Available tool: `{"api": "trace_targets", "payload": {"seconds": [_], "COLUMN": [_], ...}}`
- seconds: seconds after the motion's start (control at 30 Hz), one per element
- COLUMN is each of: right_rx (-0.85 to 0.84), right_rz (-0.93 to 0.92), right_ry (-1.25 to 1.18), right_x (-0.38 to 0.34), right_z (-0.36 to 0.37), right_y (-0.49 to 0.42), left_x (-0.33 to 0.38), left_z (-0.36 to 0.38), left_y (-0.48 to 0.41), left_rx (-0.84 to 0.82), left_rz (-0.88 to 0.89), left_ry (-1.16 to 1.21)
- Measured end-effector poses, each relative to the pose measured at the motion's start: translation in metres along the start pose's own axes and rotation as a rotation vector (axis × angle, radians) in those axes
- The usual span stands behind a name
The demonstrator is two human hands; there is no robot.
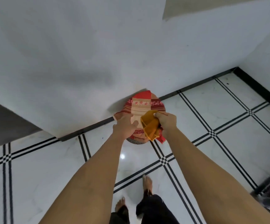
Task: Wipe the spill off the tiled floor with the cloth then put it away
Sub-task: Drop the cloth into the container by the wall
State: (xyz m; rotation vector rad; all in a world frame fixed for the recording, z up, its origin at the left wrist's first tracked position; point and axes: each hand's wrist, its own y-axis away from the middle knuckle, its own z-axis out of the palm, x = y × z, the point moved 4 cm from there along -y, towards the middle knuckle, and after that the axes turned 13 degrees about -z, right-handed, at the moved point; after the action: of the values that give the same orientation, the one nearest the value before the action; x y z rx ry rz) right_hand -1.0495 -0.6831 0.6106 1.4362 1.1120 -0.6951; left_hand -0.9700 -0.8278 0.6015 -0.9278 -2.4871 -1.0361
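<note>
The right hand (165, 121) is closed around a folded orange cloth (150, 126), pinching its upper part so that the rest hangs down below the fingers. The left hand (125, 125) is open, its fingers spread flat on a red and cream patterned fabric (144, 102) that covers a round object just under both hands. I think the left hand presses there to keep this cover steady, or to lift its edge, so that the cloth can go on top or inside; the round object is mostly hidden, so I cannot tell what it is.

The round object stands against the white wall (82, 54), on the far side of the hands. The tiled floor (211, 110) near the person's feet (147, 181) looks shiny and I see no clear spill on it, only a bright reflection. From this I judge the wiping is done and the putting away is now in hand.
</note>
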Motion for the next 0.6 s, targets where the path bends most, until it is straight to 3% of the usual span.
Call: {"api": "trace_targets", "payload": {"seconds": [0.4, 0.5, 0.6], "right_rx": [0.025, 0.028, 0.054], "right_rz": [0.178, 0.272, 0.342], "right_ry": [-0.118, -0.160, -0.098], "right_x": [0.131, 0.179, 0.229], "right_z": [0.092, 0.097, 0.091], "right_y": [-0.318, -0.348, -0.357], "left_x": [0.006, 0.002, -0.006], "left_z": [0.132, 0.159, 0.196], "left_y": [-0.307, -0.342, -0.356], "left_rx": [0.055, 0.065, -0.031], "left_rz": [-0.200, -0.211, -0.218], "left_ry": [-0.077, -0.095, -0.153]}}
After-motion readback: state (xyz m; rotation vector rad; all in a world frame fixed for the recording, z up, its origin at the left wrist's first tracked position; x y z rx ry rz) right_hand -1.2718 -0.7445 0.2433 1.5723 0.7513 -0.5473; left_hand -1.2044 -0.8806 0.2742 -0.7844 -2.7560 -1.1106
